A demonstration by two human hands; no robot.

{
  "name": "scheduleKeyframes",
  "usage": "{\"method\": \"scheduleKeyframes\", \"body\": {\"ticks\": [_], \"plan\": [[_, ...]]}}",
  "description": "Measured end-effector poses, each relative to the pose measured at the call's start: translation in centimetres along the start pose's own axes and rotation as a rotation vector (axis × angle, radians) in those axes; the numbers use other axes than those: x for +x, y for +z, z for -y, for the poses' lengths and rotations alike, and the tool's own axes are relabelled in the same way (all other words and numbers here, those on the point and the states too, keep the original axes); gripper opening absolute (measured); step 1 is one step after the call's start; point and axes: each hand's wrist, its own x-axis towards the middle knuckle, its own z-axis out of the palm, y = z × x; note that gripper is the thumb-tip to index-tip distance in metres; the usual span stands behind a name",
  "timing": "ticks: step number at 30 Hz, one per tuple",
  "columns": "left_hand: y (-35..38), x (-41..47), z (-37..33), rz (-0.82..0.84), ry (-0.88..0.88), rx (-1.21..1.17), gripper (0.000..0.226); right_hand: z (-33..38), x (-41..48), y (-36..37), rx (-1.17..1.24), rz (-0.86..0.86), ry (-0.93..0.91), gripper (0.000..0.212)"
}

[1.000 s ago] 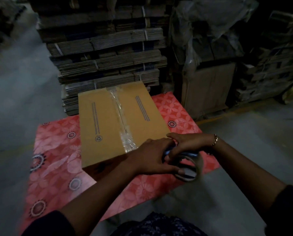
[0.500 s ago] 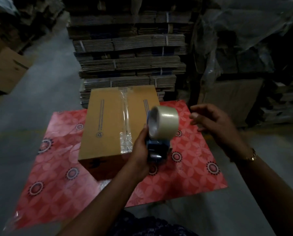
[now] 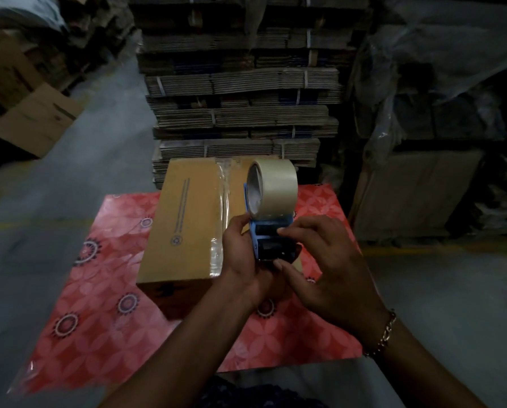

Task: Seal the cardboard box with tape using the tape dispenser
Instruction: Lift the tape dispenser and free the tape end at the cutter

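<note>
A closed brown cardboard box [image 3: 187,219] lies on a red patterned sheet [image 3: 105,313], with a strip of clear tape [image 3: 221,213] running along its centre seam. In front of the box I hold up a blue tape dispenser [image 3: 268,240] that carries a pale roll of tape [image 3: 271,187], roll end up. My left hand [image 3: 243,260] grips the dispenser's handle from the left. My right hand [image 3: 320,266] has its fingertips on the dispenser's black front part. The box's right side is hidden behind the dispenser and hands.
Tall stacks of strapped flat cardboard [image 3: 240,92] stand right behind the box. Plastic-wrapped bundles and a large carton [image 3: 417,189] are at the right. Open cartons [image 3: 37,119] lie at the left on the grey concrete floor [image 3: 69,184].
My left hand lifted the dispenser from low at the sheet's near edge to in front of the box. My right hand, off the dispenser half a second ago, now touches its front.
</note>
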Motion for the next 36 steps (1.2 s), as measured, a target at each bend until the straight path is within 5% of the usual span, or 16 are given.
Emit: {"method": "scheduleKeyframes", "body": {"ticks": [9,16,28,33,36], "plan": [[-0.2,1.7,-0.2,-0.058,0.083,-0.009,0.051,-0.7,1.9,1.0,-0.117,-0.035,-0.098,0.013],[-0.5,3.6,-1.0,-0.186,0.057,-0.035,0.053,-0.7,2.9,2.1,-0.196,-0.037,-0.118,0.012],[0.3,3.4,-1.8,-0.074,0.06,0.018,0.052,0.5,1.4,0.9,-0.262,-0.024,-0.188,0.011],[-0.4,4.5,-4.8,-0.141,0.152,-0.137,0.034,3.7,-1.5,1.1,-0.151,0.008,-0.368,0.011],[-1.2,4.0,-7.4,-0.103,0.244,-0.032,0.044,3.1,-1.4,1.1,-0.059,-0.037,-0.189,0.024]]}}
